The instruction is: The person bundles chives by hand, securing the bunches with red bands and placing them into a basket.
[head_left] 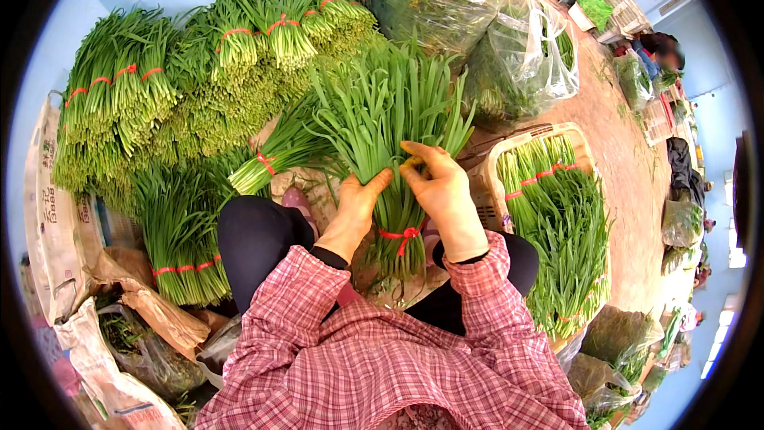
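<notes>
Between my knees stands a bunch of garlic chives (391, 123), its leaves fanning away from me and a red tie around the stalks near my end. My left hand (360, 205) is closed against the left side of the bunch, thumb pointing up along the leaves. On the right side, my right hand (439, 191) has its fingers bent with the tips pinched at the leaves, so it is closed on the bunch too. Just left of it lies a smaller tied bunch (274, 155), leaves overlapping the held one.
Tied bunches (239, 52) are piled high at the far left, with more bunches (181, 251) beside my left knee. A pale crate (590, 143) of bunches stands at my right. Clear plastic bags (521, 60) of greens sit at the back. A person (660, 52) is far right.
</notes>
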A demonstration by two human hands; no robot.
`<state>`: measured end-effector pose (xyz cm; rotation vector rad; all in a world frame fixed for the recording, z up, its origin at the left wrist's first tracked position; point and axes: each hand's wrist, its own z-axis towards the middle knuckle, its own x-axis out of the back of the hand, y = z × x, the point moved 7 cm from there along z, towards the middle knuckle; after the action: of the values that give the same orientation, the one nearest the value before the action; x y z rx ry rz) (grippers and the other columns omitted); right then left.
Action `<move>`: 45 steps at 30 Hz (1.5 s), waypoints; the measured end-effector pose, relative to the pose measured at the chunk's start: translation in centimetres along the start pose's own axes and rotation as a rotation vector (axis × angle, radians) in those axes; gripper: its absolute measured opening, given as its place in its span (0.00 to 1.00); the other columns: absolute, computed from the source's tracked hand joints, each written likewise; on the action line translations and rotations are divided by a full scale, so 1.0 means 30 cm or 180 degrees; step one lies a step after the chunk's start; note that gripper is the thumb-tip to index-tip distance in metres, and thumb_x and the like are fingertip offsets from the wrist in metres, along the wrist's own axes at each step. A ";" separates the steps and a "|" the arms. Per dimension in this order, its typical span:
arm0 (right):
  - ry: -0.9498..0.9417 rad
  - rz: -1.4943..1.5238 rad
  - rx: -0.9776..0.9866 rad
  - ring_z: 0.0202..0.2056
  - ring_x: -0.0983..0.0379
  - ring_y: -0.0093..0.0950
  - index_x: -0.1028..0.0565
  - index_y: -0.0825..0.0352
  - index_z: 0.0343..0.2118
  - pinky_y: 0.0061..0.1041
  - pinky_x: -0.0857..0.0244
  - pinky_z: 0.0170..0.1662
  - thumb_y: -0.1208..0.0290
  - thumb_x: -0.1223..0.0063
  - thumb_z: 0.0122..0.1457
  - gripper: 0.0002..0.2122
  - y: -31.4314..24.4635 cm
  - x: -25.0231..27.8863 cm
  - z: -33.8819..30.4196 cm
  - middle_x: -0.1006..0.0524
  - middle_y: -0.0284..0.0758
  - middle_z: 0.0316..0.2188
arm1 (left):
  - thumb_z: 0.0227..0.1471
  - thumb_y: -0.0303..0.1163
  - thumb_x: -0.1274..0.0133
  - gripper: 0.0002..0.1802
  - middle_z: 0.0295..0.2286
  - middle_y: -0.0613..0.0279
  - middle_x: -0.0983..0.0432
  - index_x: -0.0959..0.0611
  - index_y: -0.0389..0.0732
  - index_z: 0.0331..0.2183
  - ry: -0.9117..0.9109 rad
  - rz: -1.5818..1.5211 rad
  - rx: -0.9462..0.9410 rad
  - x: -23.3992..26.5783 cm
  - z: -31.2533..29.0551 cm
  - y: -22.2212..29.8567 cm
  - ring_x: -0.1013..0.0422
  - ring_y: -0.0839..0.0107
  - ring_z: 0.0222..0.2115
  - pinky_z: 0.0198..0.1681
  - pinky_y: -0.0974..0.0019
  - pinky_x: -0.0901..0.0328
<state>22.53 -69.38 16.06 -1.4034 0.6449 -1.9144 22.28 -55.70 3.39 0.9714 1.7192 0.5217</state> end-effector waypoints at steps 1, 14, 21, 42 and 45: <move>-0.0120 -0.0721 -0.0064 0.33 0.23 0.34 0.19 0.59 0.41 0.31 0.28 0.35 0.71 0.35 0.48 0.15 -0.014 -0.016 0.010 0.22 0.35 0.31 | 0.55 0.25 0.41 0.20 0.44 0.59 0.23 0.23 0.33 0.49 0.0005 0.0049 -0.0062 -0.002 -0.003 0.005 0.27 0.68 0.42 0.47 0.65 0.32; 0.0808 0.2306 -0.1935 0.23 0.27 0.21 0.25 0.71 0.41 0.17 0.34 0.27 0.72 0.46 0.62 0.08 0.247 0.044 0.034 0.18 0.36 0.33 | 0.52 0.28 0.37 0.22 0.42 0.56 0.21 0.23 0.30 0.47 0.0301 0.0841 -0.0079 0.051 0.010 -0.014 0.26 0.65 0.39 0.45 0.62 0.31; -0.0355 0.0279 -0.1583 0.50 0.27 0.37 0.35 0.73 0.58 0.32 0.33 0.52 0.65 0.28 0.47 0.37 0.230 -0.105 -0.192 0.24 0.44 0.50 | 0.55 0.36 0.39 0.31 0.51 0.55 0.28 0.29 0.31 0.55 -0.0528 0.0328 0.0324 -0.096 -0.042 0.037 0.33 0.66 0.51 0.57 0.60 0.40; 0.0278 0.3711 -0.2960 0.38 0.22 0.33 0.28 0.74 0.48 0.34 0.26 0.41 0.76 0.33 0.51 0.22 0.348 -0.190 -0.138 0.21 0.42 0.41 | 0.52 0.25 0.38 0.24 0.44 0.58 0.22 0.24 0.35 0.50 0.0263 -0.0050 0.0304 0.049 0.036 -0.069 0.26 0.65 0.42 0.46 0.62 0.30; 0.0519 0.3294 -0.2754 0.37 0.22 0.32 0.27 0.74 0.48 0.32 0.27 0.42 0.77 0.34 0.52 0.20 0.363 -0.182 -0.140 0.21 0.41 0.41 | 0.51 0.25 0.37 0.28 0.44 0.59 0.22 0.27 0.36 0.53 0.0193 -0.0359 0.0278 0.056 0.045 -0.049 0.26 0.65 0.43 0.47 0.62 0.31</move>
<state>22.07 -72.36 3.53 -0.9679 1.9640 -0.9010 22.79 -55.33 0.85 0.9219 1.8524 0.4090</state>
